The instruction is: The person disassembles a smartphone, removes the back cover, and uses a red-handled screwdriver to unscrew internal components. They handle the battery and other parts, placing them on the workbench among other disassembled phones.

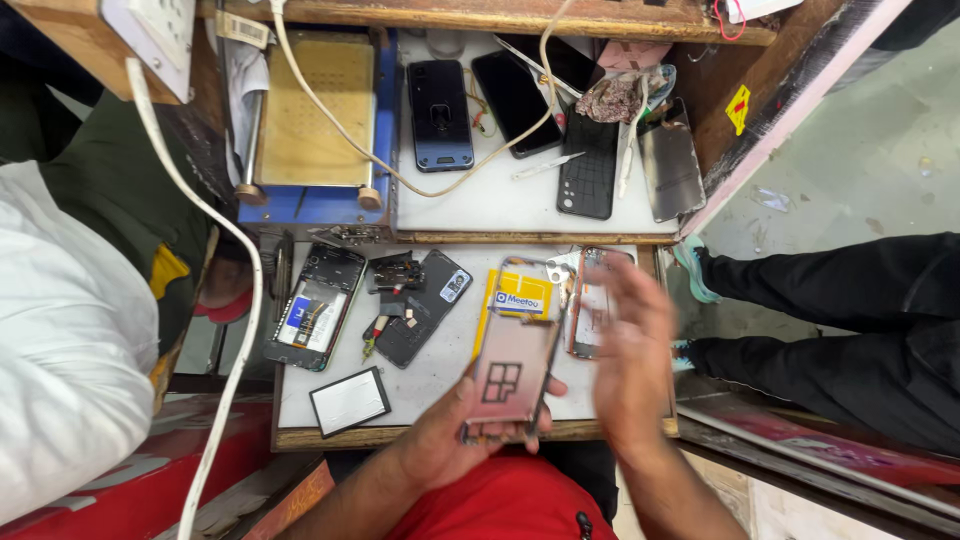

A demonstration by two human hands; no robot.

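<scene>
My left hand [445,430] is shut on a phone back panel [508,380], pinkish with a square window mark, and holds it over the front edge of the white work table [450,365]. My right hand [632,355] is blurred, fingers spread and empty, just right of the panel and over a phone frame [590,300]. A yellow flat package [520,297] lies just beyond the panel.
An opened phone [315,312], a black phone body with loose parts [425,305] and a small white-faced panel [349,401] lie to the left. Behind stand a blue machine with a yellow pad [315,110], black phones [440,115] and a grey panel [670,170]. Another person's black-trousered legs [850,300] are at right.
</scene>
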